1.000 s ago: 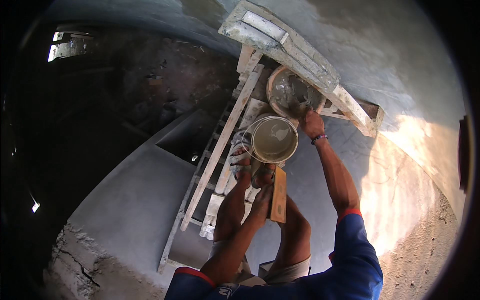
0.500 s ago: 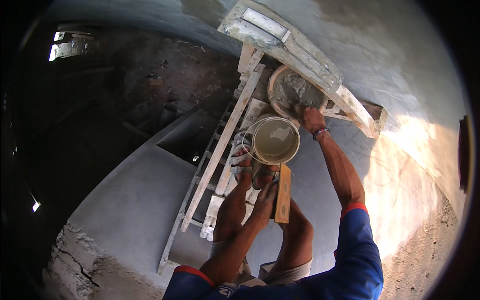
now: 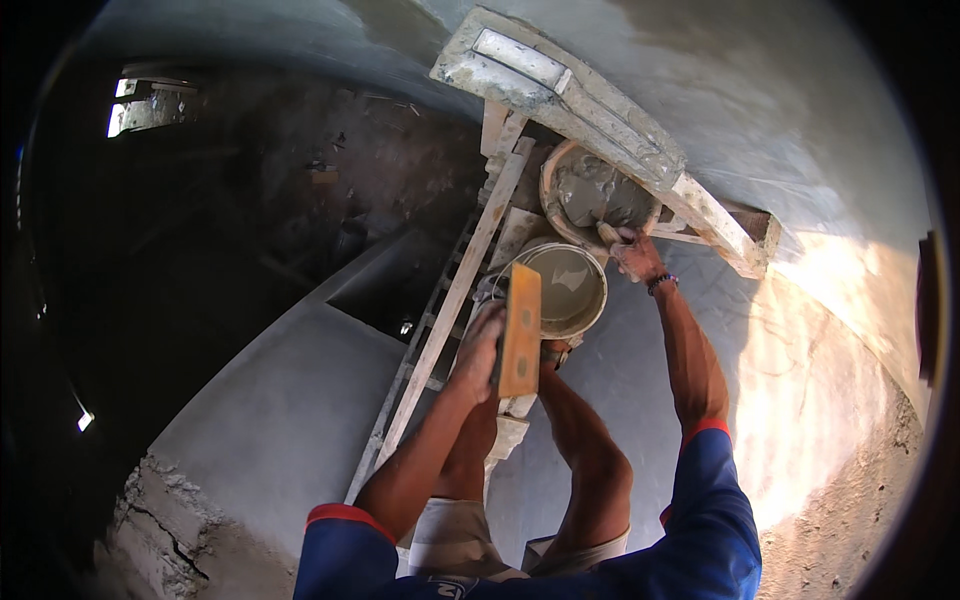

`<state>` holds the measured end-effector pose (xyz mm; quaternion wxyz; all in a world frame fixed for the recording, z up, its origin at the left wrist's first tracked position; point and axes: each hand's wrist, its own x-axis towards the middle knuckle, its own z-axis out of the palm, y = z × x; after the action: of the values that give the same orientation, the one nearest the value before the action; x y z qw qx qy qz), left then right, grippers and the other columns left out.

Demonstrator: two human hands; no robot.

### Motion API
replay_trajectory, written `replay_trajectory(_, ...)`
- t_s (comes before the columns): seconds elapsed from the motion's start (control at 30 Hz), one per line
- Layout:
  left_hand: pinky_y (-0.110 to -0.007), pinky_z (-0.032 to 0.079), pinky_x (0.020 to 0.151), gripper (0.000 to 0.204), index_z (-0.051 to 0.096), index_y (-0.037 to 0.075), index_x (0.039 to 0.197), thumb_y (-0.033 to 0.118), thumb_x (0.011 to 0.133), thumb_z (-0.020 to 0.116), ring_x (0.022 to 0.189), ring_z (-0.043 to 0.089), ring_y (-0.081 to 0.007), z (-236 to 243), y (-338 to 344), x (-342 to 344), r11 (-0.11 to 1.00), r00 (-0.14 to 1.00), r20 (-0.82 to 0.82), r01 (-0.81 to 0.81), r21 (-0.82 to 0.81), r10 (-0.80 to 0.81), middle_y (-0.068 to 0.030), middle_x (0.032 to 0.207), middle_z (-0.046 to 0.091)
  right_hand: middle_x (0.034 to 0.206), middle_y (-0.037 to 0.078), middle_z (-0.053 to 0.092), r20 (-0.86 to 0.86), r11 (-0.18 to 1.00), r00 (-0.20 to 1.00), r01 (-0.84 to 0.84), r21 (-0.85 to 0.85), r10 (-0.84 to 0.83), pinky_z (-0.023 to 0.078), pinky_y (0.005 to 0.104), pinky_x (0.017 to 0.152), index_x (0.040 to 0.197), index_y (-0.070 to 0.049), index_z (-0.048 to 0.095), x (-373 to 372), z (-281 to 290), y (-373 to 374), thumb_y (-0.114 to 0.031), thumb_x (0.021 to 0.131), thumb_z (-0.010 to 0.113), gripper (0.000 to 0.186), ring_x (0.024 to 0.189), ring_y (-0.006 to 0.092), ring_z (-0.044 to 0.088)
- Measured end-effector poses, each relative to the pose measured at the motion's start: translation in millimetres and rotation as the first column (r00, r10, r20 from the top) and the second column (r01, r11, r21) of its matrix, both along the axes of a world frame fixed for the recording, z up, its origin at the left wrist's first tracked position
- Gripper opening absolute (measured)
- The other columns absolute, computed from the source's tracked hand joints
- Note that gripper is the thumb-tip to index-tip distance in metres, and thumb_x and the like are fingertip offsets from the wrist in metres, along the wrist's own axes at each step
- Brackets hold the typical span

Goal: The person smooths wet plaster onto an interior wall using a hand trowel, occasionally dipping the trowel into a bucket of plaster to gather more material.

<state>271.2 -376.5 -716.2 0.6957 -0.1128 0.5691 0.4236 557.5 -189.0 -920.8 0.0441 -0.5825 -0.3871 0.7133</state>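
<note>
My left hand (image 3: 482,345) is closed on a plastering float with a flat, orange-yellow face (image 3: 521,330), raised upright in front of the left side of the bucket (image 3: 570,290). Greyish, watery liquid fills much of that bucket. Beyond it, a round basin (image 3: 553,205) holds wet grey mortar (image 3: 600,190). At the basin's near rim, my right hand (image 3: 640,258) is closed round the short tan handle of a trowel (image 3: 607,234). The trowel's working end cannot be made out against the mortar.
I stand on a narrow plank scaffold with a pale wooden rail (image 3: 460,295) on its left. A long mortar-stained board (image 3: 560,90) lies across the far side, by the plastered wall (image 3: 760,110). Dark, cluttered floor lies below left; a rough broken edge (image 3: 160,520) shows at lower left.
My left hand has lifted the float up and leftward, from beside my legs to before the bucket. My right hand has drawn back slightly from the mortar toward the basin's near rim.
</note>
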Motion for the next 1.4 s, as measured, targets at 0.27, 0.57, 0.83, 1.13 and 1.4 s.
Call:
replay_trajectory(0.27, -0.035, 0.057, 0.074, 0.051, 0.057, 0.008, 0.121, 0.053, 0.1, 0.045, 0.087, 0.065, -0.0166, -101, 96, -16, 0.997, 0.998, -0.041, -0.048, 0.058, 0.051, -0.0058, 0.102, 0.063, 0.082, 0.001, 0.062, -0.127, 0.997, 0.99, -0.049, 0.06, 0.057, 0.048, 0.0219, 0.053, 0.127, -0.004, 0.06, 21, 70, -7, -0.012, 0.084, 0.06, 0.044, 0.066, 0.0071, 0.055)
replay_trajectory(0.57, -0.036, 0.054, 0.077, 0.057, 0.057, 0.01, 0.121, 0.059, 0.099, 0.038, 0.086, 0.063, -0.0188, -138, 124, 36, 0.943, 0.94, 0.109, -0.33, 0.036, 0.325, -0.0048, 0.101, 0.063, 0.082, 0.004, 0.062, 0.156, 0.913, 0.988, -0.073, 0.401, 0.011, 0.048, 0.0246, 0.061, 0.126, 0.0, 0.059, -22, 253, -69, -0.002, 0.081, 0.056, 0.045, 0.068, 0.009, 0.058)
replay_trajectory(0.83, -0.033, 0.052, 0.071, 0.049, 0.059, 0.012, 0.117, 0.054, 0.1, 0.041, 0.081, 0.062, -0.0172, -145, 128, 66, 0.881, 0.854, 0.418, -0.423, 0.214, 0.309, -0.0024, 0.096, 0.063, 0.084, 0.017, 0.056, 0.494, 0.63, 0.861, -0.45, 0.633, 0.118, 0.05, 0.0402, 0.061, 0.129, 0.002, 0.053, -65, 298, -103, -0.001, 0.075, 0.063, 0.055, 0.07, 0.0334, 0.059)
replay_trajectory(1.13, -0.032, 0.052, 0.069, 0.036, 0.062, 0.011, 0.105, 0.044, 0.098, 0.049, 0.077, 0.062, -0.0167, -159, 115, 63, 0.877, 0.79, 0.532, -0.451, 0.165, 0.306, -0.0025, 0.087, 0.063, 0.083, 0.014, 0.052, 0.497, 0.562, 0.866, -0.438, 0.701, 0.054, 0.048, 0.0402, 0.061, 0.128, 0.001, 0.054, -67, 317, -124, -0.001, 0.075, 0.066, 0.055, 0.065, 0.0306, 0.055)
replay_trajectory(1.4, -0.039, 0.056, 0.077, 0.035, 0.062, 0.006, 0.11, 0.035, 0.098, 0.049, 0.087, 0.066, -0.0231, -95, 95, 30, 0.851, 0.741, 0.598, -0.494, 0.179, 0.305, -0.0096, 0.099, 0.067, 0.096, 0.016, 0.065, 0.33, 0.779, 0.944, -0.199, 0.594, -0.011, 0.052, 0.033, 0.075, 0.123, 0.004, 0.059, -22, 310, -121, -0.003, 0.072, 0.065, 0.051, 0.081, 0.0239, 0.065)
